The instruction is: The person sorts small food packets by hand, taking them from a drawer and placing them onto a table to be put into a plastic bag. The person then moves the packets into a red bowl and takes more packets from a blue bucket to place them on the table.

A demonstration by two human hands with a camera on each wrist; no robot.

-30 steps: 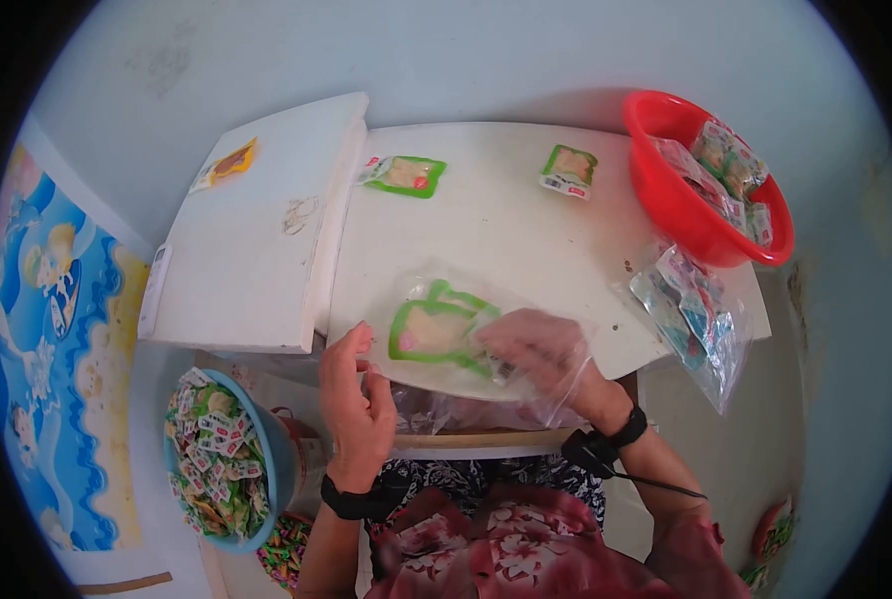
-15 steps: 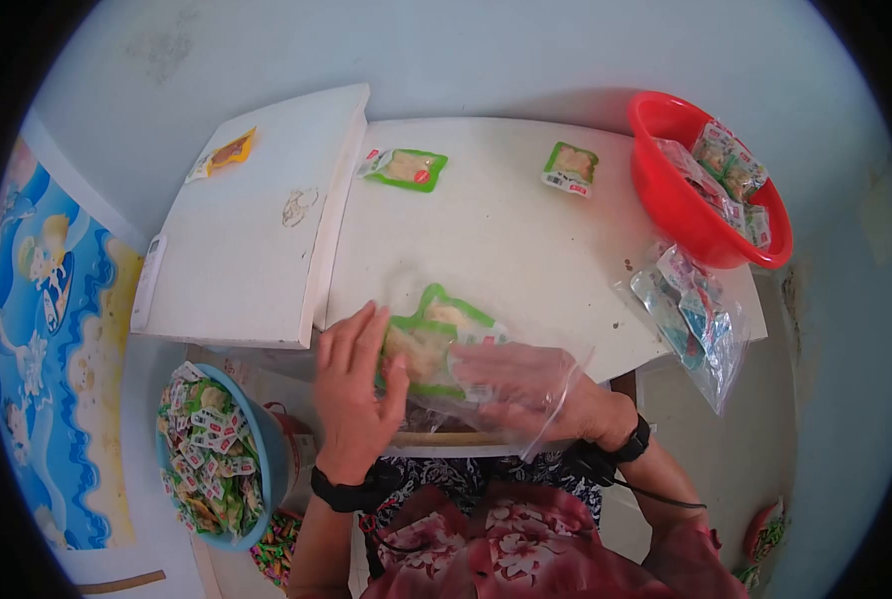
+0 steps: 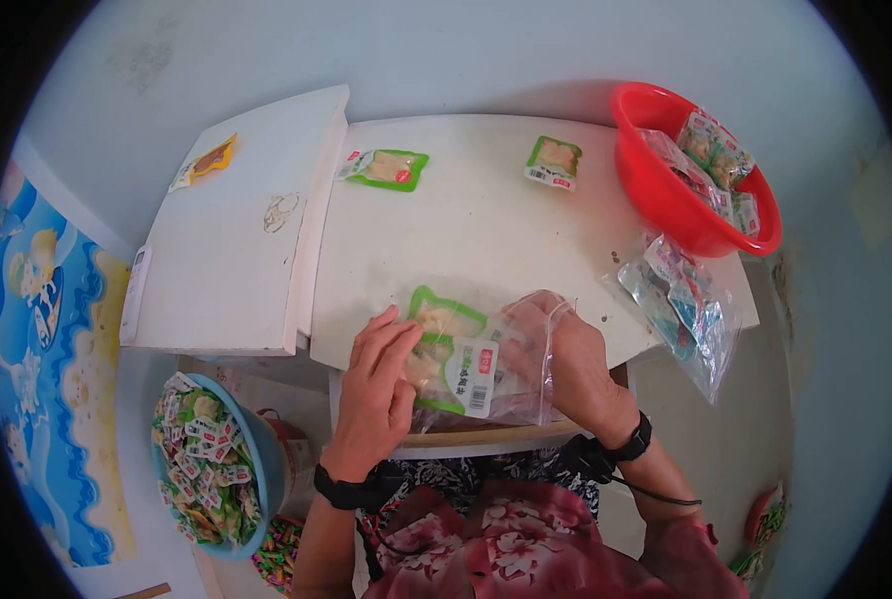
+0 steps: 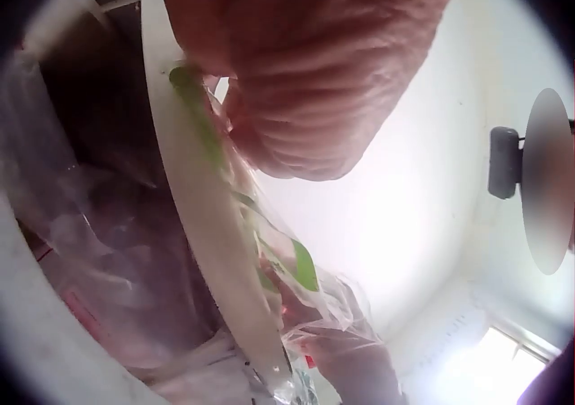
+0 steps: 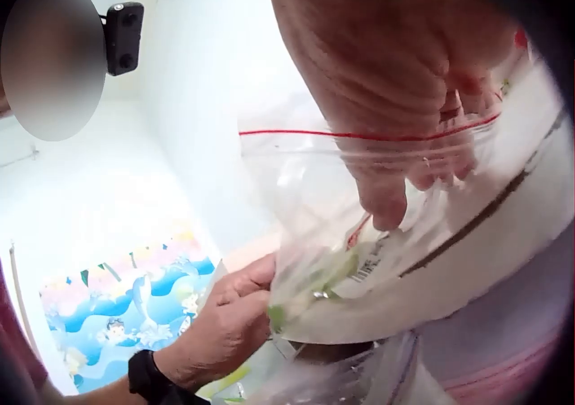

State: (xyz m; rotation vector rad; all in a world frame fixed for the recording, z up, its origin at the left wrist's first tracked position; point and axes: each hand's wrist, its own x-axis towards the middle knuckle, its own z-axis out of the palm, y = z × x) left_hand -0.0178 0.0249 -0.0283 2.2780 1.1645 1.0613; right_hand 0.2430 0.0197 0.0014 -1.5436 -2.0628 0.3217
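A clear zip bag with green-edged snack packets inside lies at the table's front edge in the head view. My left hand grips its left end, fingers bent over the packets' side. In the right wrist view, the bag's red zip line crosses my right hand; its fingers reach into the mouth, with the thumb extended close to a packet's label. From the left wrist view, a green packet edge shows just below the left fingers.
A red basin of bagged packets stands at the back right, with a filled clear bag before it. Loose packets lie toward the back. Left are a raised white board and a blue bucket full of packets.
My left hand has moved right onto the bag's left end. The right hand has drawn back and up at the bag's mouth, and a packet's white label now faces up.
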